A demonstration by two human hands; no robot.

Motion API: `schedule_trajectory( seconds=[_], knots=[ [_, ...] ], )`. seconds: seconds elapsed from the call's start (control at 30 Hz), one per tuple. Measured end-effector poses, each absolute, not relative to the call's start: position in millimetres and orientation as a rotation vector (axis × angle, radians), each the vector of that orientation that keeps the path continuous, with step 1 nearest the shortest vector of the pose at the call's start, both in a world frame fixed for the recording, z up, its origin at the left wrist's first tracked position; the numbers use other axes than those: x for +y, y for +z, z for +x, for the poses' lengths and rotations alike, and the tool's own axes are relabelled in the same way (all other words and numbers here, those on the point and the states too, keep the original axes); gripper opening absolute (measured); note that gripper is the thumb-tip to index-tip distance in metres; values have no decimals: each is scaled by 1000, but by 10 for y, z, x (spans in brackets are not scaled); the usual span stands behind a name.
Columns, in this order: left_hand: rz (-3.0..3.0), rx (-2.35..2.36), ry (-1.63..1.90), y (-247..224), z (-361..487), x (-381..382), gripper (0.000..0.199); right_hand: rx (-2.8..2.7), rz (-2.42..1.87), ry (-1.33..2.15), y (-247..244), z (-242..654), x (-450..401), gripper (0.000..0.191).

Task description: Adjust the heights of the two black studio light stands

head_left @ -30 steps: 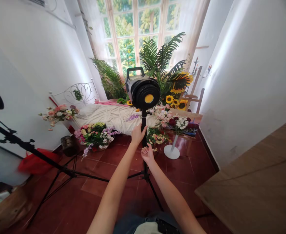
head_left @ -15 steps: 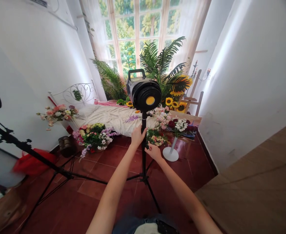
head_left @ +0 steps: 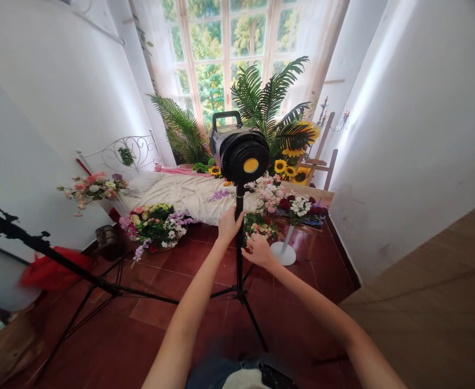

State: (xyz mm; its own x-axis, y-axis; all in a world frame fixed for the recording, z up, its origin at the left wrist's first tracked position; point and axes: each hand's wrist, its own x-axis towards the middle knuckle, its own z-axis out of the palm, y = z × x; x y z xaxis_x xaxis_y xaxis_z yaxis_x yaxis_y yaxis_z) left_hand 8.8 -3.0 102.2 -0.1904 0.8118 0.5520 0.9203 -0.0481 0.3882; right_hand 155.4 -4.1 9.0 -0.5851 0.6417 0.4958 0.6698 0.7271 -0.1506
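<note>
A black studio light (head_left: 241, 148) with a top handle and a yellow disc on its front sits on a black light stand (head_left: 239, 270). My left hand (head_left: 229, 224) is wrapped round the stand's upper pole, below the light. Lower down on the pole's right side, my right hand (head_left: 258, 249) has its fingers curled in at a dark locking knob, which the fingers mostly hide. The stand's legs are spread on the red tiled floor (head_left: 205, 270) in front of my body.
A second black stand (head_left: 71, 263) leans across the left, its legs near mine. Behind lie a bed with a cream sheet (head_left: 192, 192), flower bunches (head_left: 156, 224) and palm leaves (head_left: 261, 100). A white-based flower stand (head_left: 283, 255) and an easel (head_left: 322, 156) are at right.
My right hand has turned at the pole, its back rolling upward, and the right elbow has swung outward. My left hand stays on the pole. The view has shifted slightly.
</note>
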Motion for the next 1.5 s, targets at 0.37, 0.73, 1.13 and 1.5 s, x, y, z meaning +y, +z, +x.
schedule_trajectory(
  seconds=[0.37,0.73,1.13,1.5],
  knots=[
    [-1899,-2072,-1106,1045,99,-47,50,-2092,-1207,111,-46,1458,-106,29],
    [-1974,-2095,-1169,1178,41,-57,45,-2219,-876,87,-169,1521,-299,29],
    [-2039,-2074,-2275,516,-267,-151,39,-1541,-769,774,199,1283,138,43],
    [-2001,-2096,-2537,114,-34,177,45,-1575,-887,907,491,691,655,25]
  ],
)
